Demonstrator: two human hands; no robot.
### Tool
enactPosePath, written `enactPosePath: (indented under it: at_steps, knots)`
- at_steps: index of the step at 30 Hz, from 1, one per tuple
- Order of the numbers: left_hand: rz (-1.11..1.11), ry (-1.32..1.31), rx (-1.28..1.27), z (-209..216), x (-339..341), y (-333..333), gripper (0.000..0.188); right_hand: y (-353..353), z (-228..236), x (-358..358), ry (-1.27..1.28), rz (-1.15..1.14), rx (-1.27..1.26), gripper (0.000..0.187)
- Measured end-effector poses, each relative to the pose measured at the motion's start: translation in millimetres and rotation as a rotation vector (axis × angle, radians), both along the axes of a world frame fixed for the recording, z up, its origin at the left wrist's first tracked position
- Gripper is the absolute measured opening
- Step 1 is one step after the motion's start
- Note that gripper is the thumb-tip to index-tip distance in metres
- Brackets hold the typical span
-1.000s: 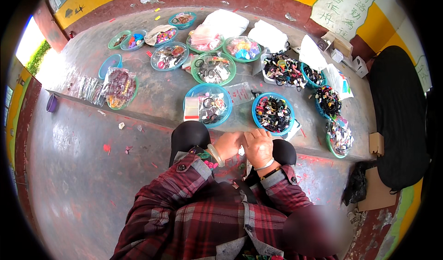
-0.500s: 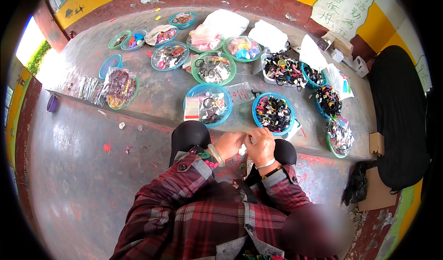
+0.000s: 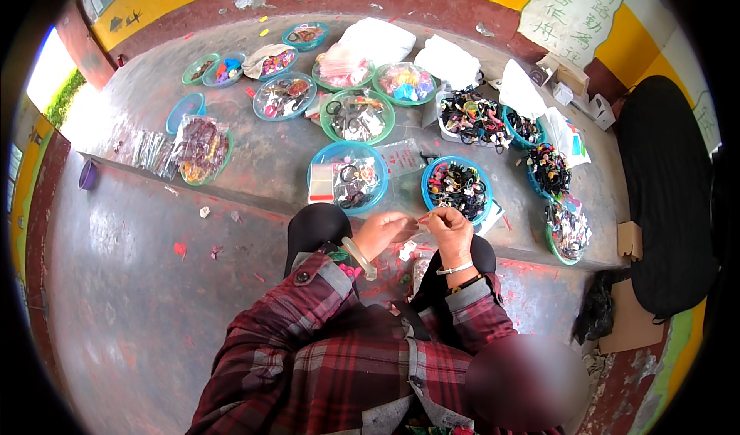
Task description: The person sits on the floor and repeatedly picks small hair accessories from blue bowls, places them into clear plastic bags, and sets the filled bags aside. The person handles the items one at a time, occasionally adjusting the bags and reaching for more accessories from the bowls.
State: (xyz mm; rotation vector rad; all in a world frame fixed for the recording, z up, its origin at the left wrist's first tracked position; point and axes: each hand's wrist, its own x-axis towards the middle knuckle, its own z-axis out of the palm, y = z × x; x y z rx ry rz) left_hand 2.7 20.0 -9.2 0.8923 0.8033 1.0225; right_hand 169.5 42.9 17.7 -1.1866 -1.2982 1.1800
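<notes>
My left hand [image 3: 385, 233] and my right hand [image 3: 451, 233] meet above my knees with fingertips pinched almost together. A small, thin red piece [image 3: 422, 220] shows between them, pinched by the right fingertips; its kind is too small to make out. Whatever the left fingers pinch is hidden. Just beyond the right hand, a blue basket [image 3: 487, 205] holds dark hair ties [image 3: 456, 188] with coloured trims. Farther left, another blue basket [image 3: 383, 196] holds clear bags with black hair ties and a pale card box with a red edge [image 3: 321, 183].
Several more baskets of small goods stand on the raised concrete ledge [image 3: 254, 161], including a green one [image 3: 324, 130]. Bagged pieces [image 3: 202, 143] lie at its left. White sacks [image 3: 378, 40] rest behind. A long black case [image 3: 667, 196] stands at the right. Red scraps [image 3: 180, 248] litter the floor.
My hands have drawn slightly apart, the right one moving a little to the right. The small red piece now shows between the fingertips.
</notes>
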Motion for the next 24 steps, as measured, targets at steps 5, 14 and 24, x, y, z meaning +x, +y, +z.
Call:
enactPosePath:
  at_steps: [5, 14, 24]
  knots:
    - [0.020, -0.159, -0.088, 5, -4, 0, 0.027, 1, 17, 11, 0.158, -0.082, -0.030, 0.005]
    - [0.106, -0.168, -0.119, 4, -5, 0, 0.025, 8, 17, 103, 0.180, -0.412, 0.070, 0.006]
    - [0.056, -0.142, -0.113, 9, -2, 0, 0.025, -54, -167, 309, -1.498, -0.286, -0.307, 0.016]
